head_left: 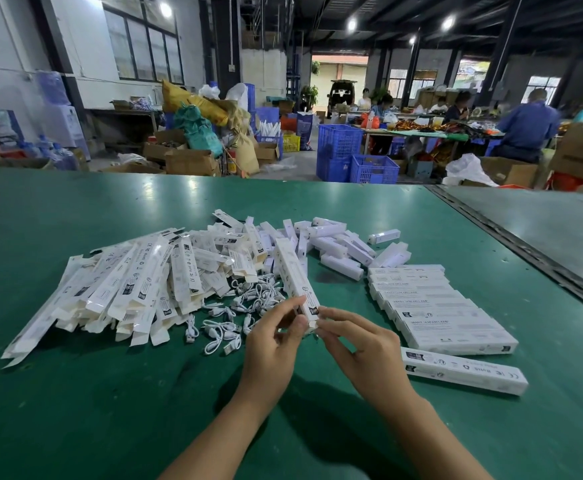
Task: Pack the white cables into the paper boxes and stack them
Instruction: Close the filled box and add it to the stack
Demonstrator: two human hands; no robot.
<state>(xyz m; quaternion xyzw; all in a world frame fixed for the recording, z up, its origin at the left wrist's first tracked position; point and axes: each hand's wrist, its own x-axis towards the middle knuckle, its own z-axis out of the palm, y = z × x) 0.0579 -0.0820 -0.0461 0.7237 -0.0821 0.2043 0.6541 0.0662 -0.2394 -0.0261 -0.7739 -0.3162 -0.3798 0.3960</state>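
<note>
Holding 1 box (293,275) tilted above the table (75,393), both hands pinch its near end, the left hand (276,327) from the side and the right hand (359,337) at the flap. I judge it is being closed; if a cable is inside, I cannot tell. Just right of the hands lies 1 closed box (463,370), and beyond it a neat row (439,306) of finished ones. Much is left: loose cables (234,317) lie just past the hands, beside a big heap of flat boxes (127,282). The table is green and dull. Farther are blue crates (356,157) and seated workers (525,129).
</note>
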